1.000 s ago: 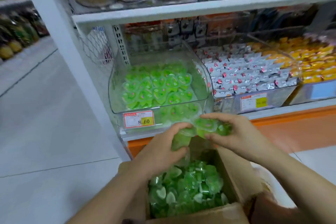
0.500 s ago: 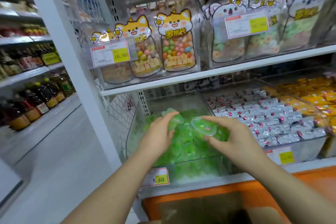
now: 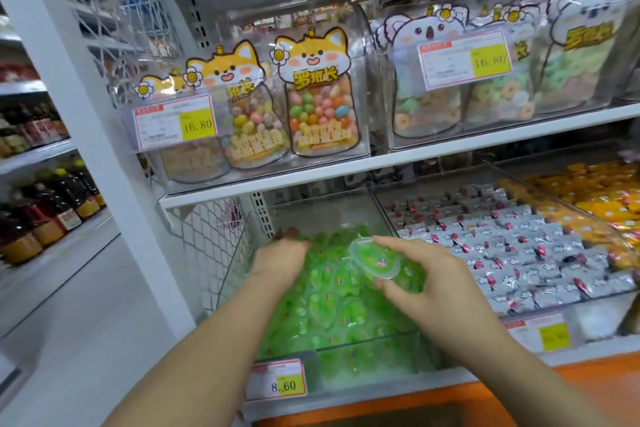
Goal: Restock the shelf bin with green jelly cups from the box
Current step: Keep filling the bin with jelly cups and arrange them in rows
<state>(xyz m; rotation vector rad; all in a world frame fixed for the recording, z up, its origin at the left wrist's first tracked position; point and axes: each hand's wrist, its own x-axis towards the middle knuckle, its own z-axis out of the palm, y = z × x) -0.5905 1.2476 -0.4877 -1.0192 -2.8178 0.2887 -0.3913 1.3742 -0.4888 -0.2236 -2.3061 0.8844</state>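
Observation:
A clear plastic shelf bin [image 3: 393, 218] on the lower shelf holds a heap of green heart-shaped jelly cups [image 3: 329, 302]. My right hand [image 3: 429, 281] is over the bin's right half and grips a green jelly cup [image 3: 375, 258] with its clear lid facing me. My left hand [image 3: 280, 258] reaches deep into the bin's left side, palm down on the heap; its fingertips are blurred and I cannot tell whether they hold a cup. The box is out of view below the frame.
A price tag [image 3: 277, 380] marked 8.60 sits on the bin's front. To the right is a bin of silver-wrapped sweets [image 3: 512, 253], then yellow packets [image 3: 602, 198]. The shelf above [image 3: 381, 163] carries candy pouches. A white upright post [image 3: 86, 121] stands at the left.
Both hands rose from the box with green cups and moved forward into the bin. The view tilted up, so the box dropped out of sight. My left hand has lowered onto the heap.

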